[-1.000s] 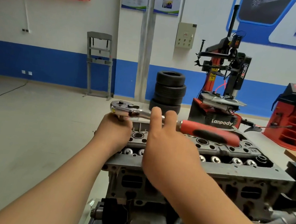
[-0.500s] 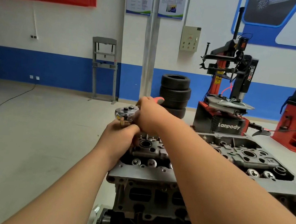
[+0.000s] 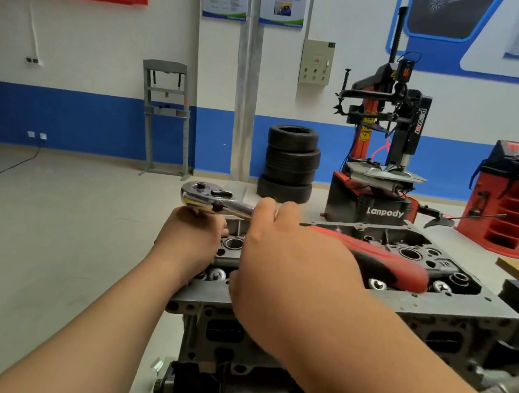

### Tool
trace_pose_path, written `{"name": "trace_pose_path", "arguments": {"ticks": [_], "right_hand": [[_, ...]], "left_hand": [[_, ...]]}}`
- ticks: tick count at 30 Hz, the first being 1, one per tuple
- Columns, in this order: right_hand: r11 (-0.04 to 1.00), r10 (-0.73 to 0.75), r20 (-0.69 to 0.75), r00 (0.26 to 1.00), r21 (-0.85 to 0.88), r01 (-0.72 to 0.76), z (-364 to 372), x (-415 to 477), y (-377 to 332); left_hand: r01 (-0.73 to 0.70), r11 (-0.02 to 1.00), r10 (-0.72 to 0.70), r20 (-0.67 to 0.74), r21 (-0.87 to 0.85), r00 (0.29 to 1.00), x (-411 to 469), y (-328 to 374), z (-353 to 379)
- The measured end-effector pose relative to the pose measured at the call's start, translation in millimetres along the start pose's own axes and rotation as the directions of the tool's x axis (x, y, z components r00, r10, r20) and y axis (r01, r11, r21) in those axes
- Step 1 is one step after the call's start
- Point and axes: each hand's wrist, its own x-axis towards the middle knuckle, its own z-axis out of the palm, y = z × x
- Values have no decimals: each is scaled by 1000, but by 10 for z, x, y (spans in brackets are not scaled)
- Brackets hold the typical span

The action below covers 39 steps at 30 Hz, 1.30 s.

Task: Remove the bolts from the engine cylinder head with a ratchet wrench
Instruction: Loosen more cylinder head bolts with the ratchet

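Left grip: the left hand (image 3: 191,240) is curled closed directly beneath the chrome head of the ratchet wrench (image 3: 214,200). It appears to steady a socket or extension, but that part and the bolt under it are hidden by the hand. Right grip: the right hand (image 3: 288,266) has its fingers hooked over the bare shank just behind the head, leaving the red handle (image 3: 384,262) free. The handle is blurred and lies out to the right above the cylinder head (image 3: 454,312), which sits at the near left corner of the engine block on its stand. Likely hazards: with the hand so close to the head, leverage is short, so a stiff bolt may prompt a jerk that tips the socket off the bolt and rounds it. A slip from the smooth shank would drive the knuckles into the casting edges. A freed bolt could drop into one of the open bores (image 3: 410,254). A stack of tyres (image 3: 290,164) stands well behind.
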Motion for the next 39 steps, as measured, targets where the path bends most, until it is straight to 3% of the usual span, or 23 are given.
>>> {"name": "trace_pose_path", "arguments": {"ticks": [1,3,5,9,14,17,20,24,29,36,39], "right_hand": [[997,-73,-45,996,-5,73,-10,-117,-29],[990,-140,-102,985,-24,139,-50,-187,-38],[998,-69,-55,996,-2,69,-71,-69,7],[987,132,-22,991,89,-130,55,439,192],[952,-45,114,992,308,8,215,1151,83],[928,-161,178,971,363,88,187,1323,-56],[912,-163,190,968,403,75,187,1328,-73],[975,-30,121,992,222,3,216,1179,-4],[993,119,-5,993,-9,-120,52,692,158],[992,-111,-158,981,-75,100,-105,-150,134],[996,-84,-197,977,-60,73,-90,-39,230]], "left_hand": [[-18,999,18,-9,-29,1000,-8,-9,3],[-94,985,91,28,145,995,-39,-11,11],[-85,958,82,24,275,996,-29,-32,-4],[-18,951,-3,65,308,998,3,-26,-18],[44,983,-64,106,181,992,-31,7,-70],[61,968,-85,92,242,992,-11,5,-60],[49,947,-77,75,319,994,3,28,-36],[13,939,-41,74,345,996,25,9,-28],[-10,967,-24,128,256,991,29,-16,14],[-35,932,-2,100,360,995,9,1,6],[30,956,-59,94,290,994,-3,-17,-14]]}}
